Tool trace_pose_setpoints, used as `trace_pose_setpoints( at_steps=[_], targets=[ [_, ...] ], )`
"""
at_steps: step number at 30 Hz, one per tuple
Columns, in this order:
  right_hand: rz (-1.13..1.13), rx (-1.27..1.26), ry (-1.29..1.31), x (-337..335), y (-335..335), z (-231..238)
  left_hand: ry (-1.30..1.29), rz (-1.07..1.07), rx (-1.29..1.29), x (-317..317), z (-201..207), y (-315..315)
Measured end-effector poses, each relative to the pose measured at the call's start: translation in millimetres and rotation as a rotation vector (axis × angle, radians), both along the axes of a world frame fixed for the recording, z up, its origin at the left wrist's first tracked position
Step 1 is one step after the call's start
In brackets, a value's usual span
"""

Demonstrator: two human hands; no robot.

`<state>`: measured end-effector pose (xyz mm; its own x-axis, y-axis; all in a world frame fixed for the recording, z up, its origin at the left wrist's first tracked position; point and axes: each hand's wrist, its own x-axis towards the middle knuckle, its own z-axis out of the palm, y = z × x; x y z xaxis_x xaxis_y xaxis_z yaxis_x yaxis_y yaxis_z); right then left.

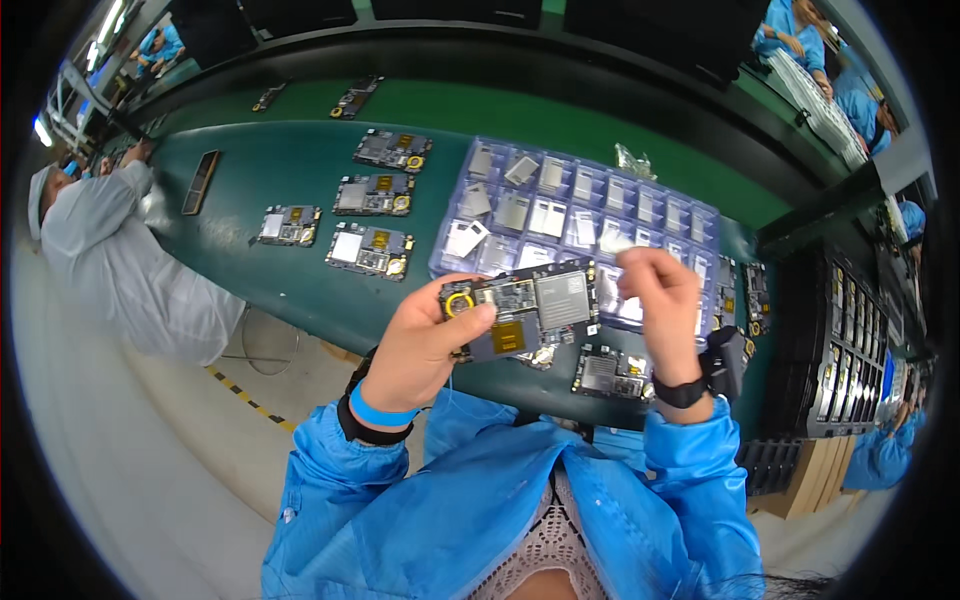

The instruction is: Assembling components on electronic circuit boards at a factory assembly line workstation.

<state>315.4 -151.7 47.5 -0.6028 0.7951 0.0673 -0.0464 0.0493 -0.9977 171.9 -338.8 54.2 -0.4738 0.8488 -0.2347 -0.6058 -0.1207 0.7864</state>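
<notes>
My left hand (420, 335) grips a circuit board (515, 310) by its left end, thumb on top. The board is tilted up and carries a large silver metal shield (563, 298), a gold-coloured patch and a yellow ring. Just right of the board, my right hand (658, 295) is held in a pinch above the tray; what is between its fingertips is blurred. Beneath both hands sits a clear purplish compartment tray (452, 225) with silver metal shields (547, 217) in its cells. Another circuit board (612, 373) lies on the green bench below my hands.
Several circuit boards (370, 249) lie left of the tray, near a dark slim bar (201, 182). A small clear bag (634, 162) rests behind the tray. On the right stands a black rack (835, 340) of boards. At far left, a person in white (130, 250) leans at the bench.
</notes>
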Motion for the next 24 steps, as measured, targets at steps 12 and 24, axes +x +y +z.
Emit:
trace_pose_setpoints(
  at_steps=[12, 24],
  targets=[
    [0.147, -0.161, -0.014, 72, -3, 35, 0.180, -0.200, 0.001, 64, -6, 63],
    [-0.002, -0.141, -0.170, 73, -10, 20, 0.096, -0.311, -0.025, 78, -5, 70]
  ],
)
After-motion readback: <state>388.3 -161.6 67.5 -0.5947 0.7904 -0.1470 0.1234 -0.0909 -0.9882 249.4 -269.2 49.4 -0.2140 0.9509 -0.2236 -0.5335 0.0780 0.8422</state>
